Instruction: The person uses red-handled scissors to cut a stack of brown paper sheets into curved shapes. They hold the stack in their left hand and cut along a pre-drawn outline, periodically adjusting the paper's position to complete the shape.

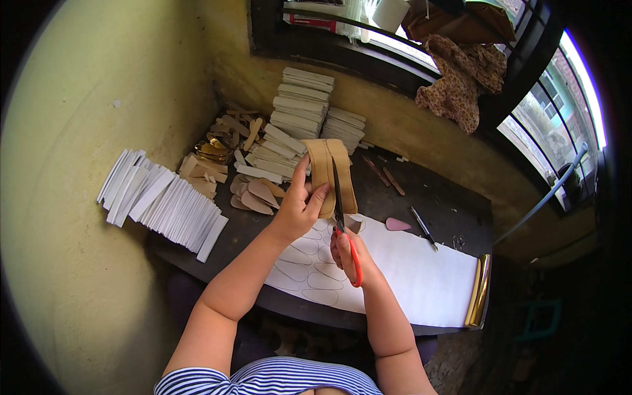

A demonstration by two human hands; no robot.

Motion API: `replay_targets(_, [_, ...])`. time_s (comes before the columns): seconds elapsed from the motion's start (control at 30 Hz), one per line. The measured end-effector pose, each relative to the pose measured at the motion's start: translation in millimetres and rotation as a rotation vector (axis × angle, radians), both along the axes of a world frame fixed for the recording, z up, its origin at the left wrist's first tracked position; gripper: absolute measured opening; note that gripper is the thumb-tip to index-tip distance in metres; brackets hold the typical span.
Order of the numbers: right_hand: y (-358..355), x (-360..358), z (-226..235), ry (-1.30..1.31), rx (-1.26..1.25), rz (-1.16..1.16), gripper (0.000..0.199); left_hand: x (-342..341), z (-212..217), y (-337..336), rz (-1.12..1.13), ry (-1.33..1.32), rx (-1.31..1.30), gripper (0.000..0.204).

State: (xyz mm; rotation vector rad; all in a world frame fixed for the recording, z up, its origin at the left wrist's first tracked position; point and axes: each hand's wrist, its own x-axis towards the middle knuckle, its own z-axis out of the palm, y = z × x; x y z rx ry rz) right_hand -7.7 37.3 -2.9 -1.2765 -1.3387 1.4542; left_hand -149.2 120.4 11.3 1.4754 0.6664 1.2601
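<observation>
– While L hand point(299, 209) pinches the tan piece point(320, 172) btwn thumb & fingers, what's R hand point(351, 253) got?
– Red-handled scissors point(357, 267), fingers wrapped round the grips, blades up against tan piece.
– & where's the piece held?
– Abv the white sheet point(421, 276) w/ drawn outlines point(325, 281), on dk table point(454, 204); pale strips point(299, 108) stacked behind, nr wall point(382, 115).

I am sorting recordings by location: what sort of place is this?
Probably a small craft workshop: pale strips are stacked on the dark table, a white sheet bears drawn outlines, and the right hand holds red-handled scissors.
</observation>
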Motion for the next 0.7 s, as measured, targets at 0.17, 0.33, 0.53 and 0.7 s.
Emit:
replay_targets(0.17, [0,0,0,-0.033,0.040,0.003,0.060,2,3,-2,-0.015,-0.066,0.018,0.058])
replay_targets(0.33, [0,7,-5,-0.074,0.075,0.002,0.050,5,9,-11,-0.054,-0.031,0.013,0.056])
replay_targets(0.53, [0,13,2,-0.114,0.036,0.007,0.051,3,10,-10,-0.109,-0.058,-0.029,0.054])
replay_targets(0.7, [1,15,4,-0.148,-0.032,-0.016,0.049,7,10,-11,0.001,-0.062,0.039,0.051])
